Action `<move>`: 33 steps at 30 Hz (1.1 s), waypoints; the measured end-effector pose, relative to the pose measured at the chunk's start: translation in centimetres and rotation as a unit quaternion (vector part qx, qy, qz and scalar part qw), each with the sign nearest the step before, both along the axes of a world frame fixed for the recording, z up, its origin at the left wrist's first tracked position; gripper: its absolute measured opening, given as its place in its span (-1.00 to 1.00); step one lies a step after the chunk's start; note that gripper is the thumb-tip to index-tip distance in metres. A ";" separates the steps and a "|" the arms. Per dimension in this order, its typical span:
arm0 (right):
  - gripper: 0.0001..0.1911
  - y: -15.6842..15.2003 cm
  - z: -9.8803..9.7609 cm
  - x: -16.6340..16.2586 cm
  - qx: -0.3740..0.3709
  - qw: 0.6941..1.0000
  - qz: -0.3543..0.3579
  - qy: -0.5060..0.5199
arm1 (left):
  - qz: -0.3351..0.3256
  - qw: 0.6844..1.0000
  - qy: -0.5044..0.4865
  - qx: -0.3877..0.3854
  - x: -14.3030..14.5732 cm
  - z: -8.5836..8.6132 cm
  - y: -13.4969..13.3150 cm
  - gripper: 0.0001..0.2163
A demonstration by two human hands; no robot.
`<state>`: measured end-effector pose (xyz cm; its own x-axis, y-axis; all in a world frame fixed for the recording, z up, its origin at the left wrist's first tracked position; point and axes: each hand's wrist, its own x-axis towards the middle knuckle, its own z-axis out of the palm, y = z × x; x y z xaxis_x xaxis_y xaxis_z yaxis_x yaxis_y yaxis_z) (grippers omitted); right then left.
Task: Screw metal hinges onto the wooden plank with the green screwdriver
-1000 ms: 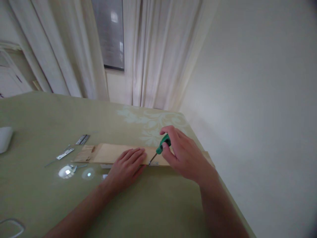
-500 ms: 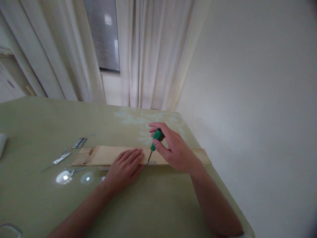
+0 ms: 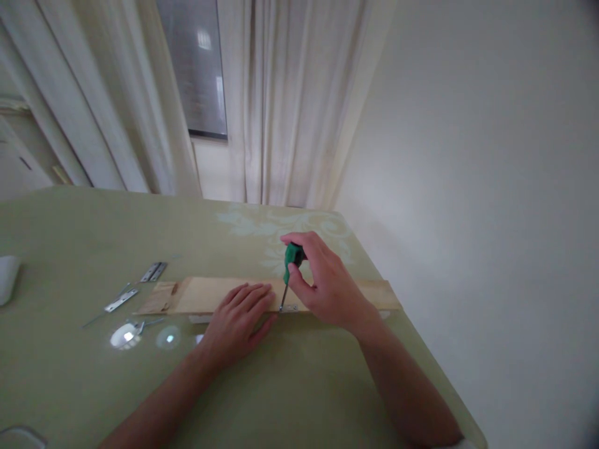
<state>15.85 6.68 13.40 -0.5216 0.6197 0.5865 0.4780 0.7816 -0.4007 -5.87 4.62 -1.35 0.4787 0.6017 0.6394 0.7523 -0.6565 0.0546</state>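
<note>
A long pale wooden board (image 3: pixel 206 294) lies flat on the green table (image 3: pixel 299 386). My left hand (image 3: pixel 238 321) rests flat on the board's near edge, fingers stretched out. My right hand (image 3: pixel 322 284) is closed round a green-handled screwdriver (image 3: pixel 291 265). The screwdriver stands nearly upright, its tip down on a small metal hinge (image 3: pixel 289 308) at the board's near edge, just right of my left fingertips.
Loose metal hinges (image 3: pixel 154 272) (image 3: pixel 120 300) lie left of the board, with small shiny metal bits (image 3: pixel 126 333) in front. A white object (image 3: pixel 7 280) sits at the far left. The table's right edge drops off near my right forearm. Curtains and a window stand behind.
The screwdriver has swung from a slant to nearly upright, its handle moving left. My right hand shifted left with it. My left hand stayed on the board.
</note>
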 end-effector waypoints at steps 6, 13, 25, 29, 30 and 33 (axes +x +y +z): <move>-0.69 0.1 0.2 -0.1 -0.008 1.000 -0.005 0.015 | 0.003 0.997 -0.064 -0.040 0.7 -0.3 -0.3 -0.77; -0.49 -0.1 0.2 0.5 -0.051 0.998 0.032 -0.011 | -0.081 0.939 -0.205 -0.262 1.7 4.6 0.8 -0.74; -0.50 -0.1 0.5 0.8 -0.026 0.999 0.003 -0.035 | -0.198 0.834 -0.296 -0.422 1.7 5.4 5.6 -0.74; -0.56 -0.1 0.4 0.5 -0.041 0.998 -0.022 -0.047 | -0.187 0.824 -0.306 -0.437 1.8 6.1 5.5 -0.73; -0.56 -0.1 0.4 0.5 -0.045 0.998 -0.029 -0.046 | -0.200 0.819 -0.299 -0.447 1.7 6.3 5.5 -0.75; -0.47 -0.2 0.5 0.4 -0.047 0.998 -0.033 -0.037 | -0.252 0.805 -0.257 -0.471 1.2 6.7 5.7 -0.80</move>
